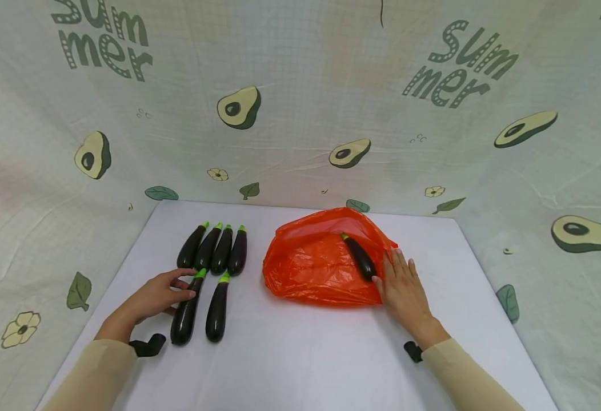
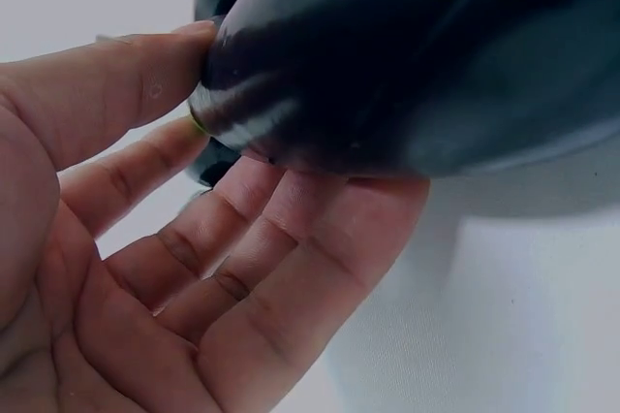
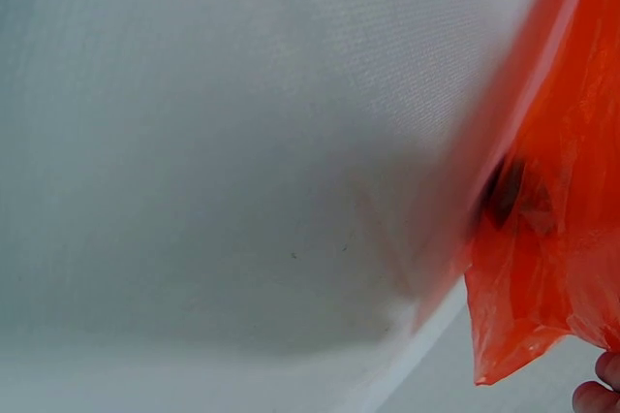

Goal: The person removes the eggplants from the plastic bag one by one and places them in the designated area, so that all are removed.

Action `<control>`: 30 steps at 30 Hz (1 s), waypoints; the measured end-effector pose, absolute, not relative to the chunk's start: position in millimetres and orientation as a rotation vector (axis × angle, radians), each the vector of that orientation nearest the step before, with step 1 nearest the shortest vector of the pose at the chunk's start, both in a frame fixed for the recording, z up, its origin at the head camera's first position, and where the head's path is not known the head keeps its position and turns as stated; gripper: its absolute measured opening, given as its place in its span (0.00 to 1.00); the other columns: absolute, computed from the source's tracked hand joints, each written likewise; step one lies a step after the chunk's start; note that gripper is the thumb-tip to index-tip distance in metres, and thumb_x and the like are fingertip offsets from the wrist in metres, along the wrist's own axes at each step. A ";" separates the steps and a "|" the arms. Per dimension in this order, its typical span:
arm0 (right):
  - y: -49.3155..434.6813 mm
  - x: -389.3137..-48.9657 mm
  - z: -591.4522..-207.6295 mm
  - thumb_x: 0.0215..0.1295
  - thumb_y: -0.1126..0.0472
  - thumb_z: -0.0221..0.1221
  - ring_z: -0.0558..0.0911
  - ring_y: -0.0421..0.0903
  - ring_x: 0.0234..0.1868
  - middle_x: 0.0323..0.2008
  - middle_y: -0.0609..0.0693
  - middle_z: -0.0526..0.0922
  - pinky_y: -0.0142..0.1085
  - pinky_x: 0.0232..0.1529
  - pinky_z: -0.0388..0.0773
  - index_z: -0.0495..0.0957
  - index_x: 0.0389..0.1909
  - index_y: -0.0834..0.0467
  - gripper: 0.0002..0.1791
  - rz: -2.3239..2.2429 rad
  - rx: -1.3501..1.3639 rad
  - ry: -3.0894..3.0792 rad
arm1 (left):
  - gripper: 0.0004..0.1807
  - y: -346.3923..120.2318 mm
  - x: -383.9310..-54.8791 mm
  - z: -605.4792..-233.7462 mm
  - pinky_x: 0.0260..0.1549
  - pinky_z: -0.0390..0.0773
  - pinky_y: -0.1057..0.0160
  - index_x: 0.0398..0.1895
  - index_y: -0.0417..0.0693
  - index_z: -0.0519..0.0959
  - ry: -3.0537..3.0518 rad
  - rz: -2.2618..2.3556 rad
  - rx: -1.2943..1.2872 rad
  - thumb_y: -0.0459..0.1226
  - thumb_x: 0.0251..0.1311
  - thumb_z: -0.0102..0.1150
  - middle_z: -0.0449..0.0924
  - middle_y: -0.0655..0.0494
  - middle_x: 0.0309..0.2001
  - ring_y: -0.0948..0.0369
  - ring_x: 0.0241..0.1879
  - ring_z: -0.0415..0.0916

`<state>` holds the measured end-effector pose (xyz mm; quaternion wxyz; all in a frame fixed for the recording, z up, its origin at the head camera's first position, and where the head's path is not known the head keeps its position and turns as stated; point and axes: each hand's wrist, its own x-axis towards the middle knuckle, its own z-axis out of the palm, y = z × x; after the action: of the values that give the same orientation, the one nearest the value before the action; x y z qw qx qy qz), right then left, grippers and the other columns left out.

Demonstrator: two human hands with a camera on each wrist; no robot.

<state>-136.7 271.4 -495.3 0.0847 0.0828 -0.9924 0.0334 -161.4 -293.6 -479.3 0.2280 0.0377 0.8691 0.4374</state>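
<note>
On the left side of the table my left hand pinches a dark eggplant near its green stem end. Seen from the left wrist, the thumb lies on one side of that eggplant and the fingers on the other. A second eggplant lies just right of it. My right hand rests, fingers extended, on the right edge of an orange plastic bag. One eggplant lies at the bag's opening, beside the right thumb.
Behind the left hand several eggplants lie side by side in a row, among them one at its right end. The white table meets a hanging cloth printed with avocados at its back edge.
</note>
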 end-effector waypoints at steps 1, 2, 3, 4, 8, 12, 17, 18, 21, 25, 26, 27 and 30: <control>271.3 -136.7 -495.4 0.79 0.50 0.56 0.55 0.69 0.82 0.80 0.73 0.56 0.65 0.81 0.49 0.57 0.79 0.72 0.40 0.099 0.248 -2.959 | 0.35 -293.1 -161.5 -478.8 0.37 0.89 0.51 0.76 0.39 0.66 2.395 1.200 0.108 0.40 0.71 0.67 0.77 0.31 0.58 0.51 0.46 0.83; 271.4 -136.8 -495.5 0.79 0.50 0.56 0.55 0.69 0.82 0.80 0.73 0.56 0.65 0.81 0.49 0.57 0.79 0.72 0.40 0.100 0.249 -2.956 | 0.35 -292.8 -161.7 -478.6 0.37 0.89 0.51 0.76 0.39 0.66 2.397 1.198 0.109 0.40 0.71 0.66 0.77 0.31 0.58 0.51 0.46 0.83; 271.4 -136.8 -495.5 0.79 0.50 0.56 0.55 0.69 0.82 0.79 0.73 0.56 0.65 0.81 0.49 0.57 0.79 0.72 0.40 0.102 0.250 -2.955 | 0.35 -292.5 -161.8 -478.2 0.37 0.89 0.51 0.76 0.39 0.66 2.396 1.199 0.110 0.40 0.71 0.67 0.77 0.31 0.58 0.51 0.46 0.83; 271.5 -136.9 -495.7 0.79 0.50 0.56 0.55 0.69 0.82 0.79 0.73 0.56 0.65 0.81 0.49 0.57 0.79 0.72 0.40 0.102 0.251 -2.954 | 0.34 -292.1 -161.8 -477.9 0.37 0.89 0.51 0.76 0.39 0.66 2.393 1.203 0.111 0.39 0.71 0.67 0.77 0.31 0.58 0.51 0.46 0.83; 271.8 -136.7 -495.4 0.79 0.50 0.56 0.54 0.69 0.82 0.80 0.73 0.56 0.65 0.81 0.48 0.57 0.79 0.72 0.40 0.107 0.249 -2.958 | 0.34 -290.4 -161.6 -478.2 0.37 0.89 0.51 0.76 0.39 0.67 2.381 1.212 0.113 0.39 0.71 0.67 0.78 0.33 0.57 0.52 0.45 0.83; 271.9 -136.5 -495.3 0.79 0.50 0.56 0.54 0.69 0.82 0.80 0.73 0.56 0.65 0.81 0.48 0.56 0.79 0.72 0.40 0.109 0.248 -2.960 | 0.34 -287.3 -162.1 -481.6 0.37 0.89 0.51 0.75 0.40 0.68 2.389 1.198 0.103 0.40 0.70 0.67 0.79 0.34 0.57 0.52 0.45 0.83; 272.2 -137.1 -495.7 0.79 0.50 0.56 0.55 0.69 0.81 0.80 0.73 0.56 0.65 0.81 0.48 0.57 0.79 0.72 0.40 0.114 0.259 -2.949 | 0.32 -283.7 -164.6 -485.0 0.37 0.90 0.51 0.74 0.41 0.70 2.410 1.162 0.072 0.41 0.70 0.67 0.80 0.35 0.56 0.51 0.46 0.83; 272.3 -137.2 -495.8 0.79 0.50 0.56 0.56 0.69 0.81 0.80 0.73 0.56 0.65 0.81 0.48 0.57 0.79 0.72 0.40 0.115 0.260 -2.948 | 0.32 -283.1 -165.2 -485.8 0.37 0.90 0.51 0.73 0.41 0.70 2.414 1.156 0.067 0.41 0.71 0.67 0.80 0.35 0.56 0.51 0.46 0.83; 272.7 -137.3 -496.1 0.79 0.50 0.57 0.56 0.70 0.81 0.80 0.73 0.56 0.65 0.80 0.49 0.57 0.79 0.72 0.40 0.114 0.259 -2.948 | 0.32 -281.2 -166.6 -485.9 0.37 0.90 0.51 0.73 0.40 0.70 2.424 1.144 0.055 0.41 0.71 0.67 0.81 0.36 0.54 0.51 0.46 0.83; 273.1 -137.3 -496.2 0.79 0.50 0.57 0.55 0.70 0.81 0.79 0.73 0.56 0.65 0.80 0.49 0.57 0.79 0.72 0.40 0.109 0.263 -2.945 | 0.32 -279.0 -167.9 -484.6 0.37 0.90 0.51 0.72 0.39 0.70 2.449 1.114 0.055 0.42 0.71 0.66 0.82 0.37 0.53 0.52 0.46 0.83; 273.1 -137.3 -496.2 0.79 0.50 0.57 0.55 0.70 0.81 0.79 0.73 0.56 0.65 0.80 0.49 0.57 0.78 0.72 0.40 0.107 0.264 -2.945 | 0.31 -278.7 -168.2 -484.4 0.37 0.89 0.52 0.72 0.39 0.70 2.454 1.108 0.055 0.42 0.71 0.66 0.82 0.37 0.53 0.52 0.46 0.83; 273.1 -137.3 -496.2 0.79 0.50 0.57 0.56 0.70 0.81 0.79 0.73 0.56 0.65 0.80 0.49 0.58 0.78 0.72 0.40 0.104 0.265 -2.943 | 0.31 -278.5 -168.4 -484.3 0.37 0.89 0.52 0.72 0.38 0.71 2.460 1.102 0.057 0.42 0.71 0.67 0.83 0.38 0.53 0.53 0.45 0.83; 272.9 -137.1 -495.8 0.79 0.50 0.57 0.56 0.70 0.81 0.79 0.73 0.57 0.65 0.80 0.49 0.58 0.78 0.72 0.40 0.096 0.267 -2.944 | 0.31 -278.2 -168.6 -484.3 0.37 0.89 0.53 0.71 0.38 0.71 2.469 1.091 0.069 0.42 0.71 0.67 0.83 0.38 0.52 0.53 0.44 0.82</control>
<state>-137.1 272.9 -495.8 0.0921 0.0898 -0.9912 0.0324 -168.6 -278.2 -484.3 0.2187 0.0248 0.8923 0.3942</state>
